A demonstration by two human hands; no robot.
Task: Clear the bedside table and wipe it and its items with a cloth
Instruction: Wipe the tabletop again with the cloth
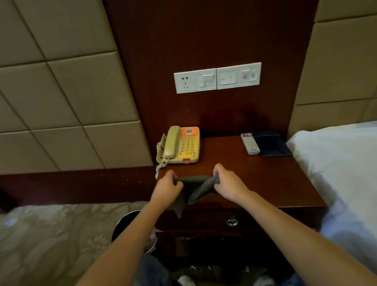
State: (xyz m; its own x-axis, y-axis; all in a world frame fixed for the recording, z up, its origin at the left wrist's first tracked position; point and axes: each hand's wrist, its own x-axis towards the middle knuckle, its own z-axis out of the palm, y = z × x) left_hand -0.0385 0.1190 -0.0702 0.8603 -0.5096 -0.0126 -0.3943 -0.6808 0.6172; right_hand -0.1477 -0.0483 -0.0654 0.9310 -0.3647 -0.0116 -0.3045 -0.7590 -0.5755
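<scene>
At a dark wooden bedside table [260,178], set between padded wall panels [51,84] and a white bed [346,157], we stretch a grey cloth [196,188] over its front edge, left hand [166,191] and right hand [228,184] each clamped on one end. A yellow telephone [179,145] sits back left, a remote [250,143] just beside a dark folder [272,143] back right. The drawer [232,222] below is closed

Ends of cloth [196,189] lie buried inside left hand [167,191] and right hand [229,185]. Round dark object [123,221] sits half behind left forearm [123,249], unidentifiable. Remote control [250,143] labels are too small to read. Bottom edge cuts off shoes [188,284].
</scene>
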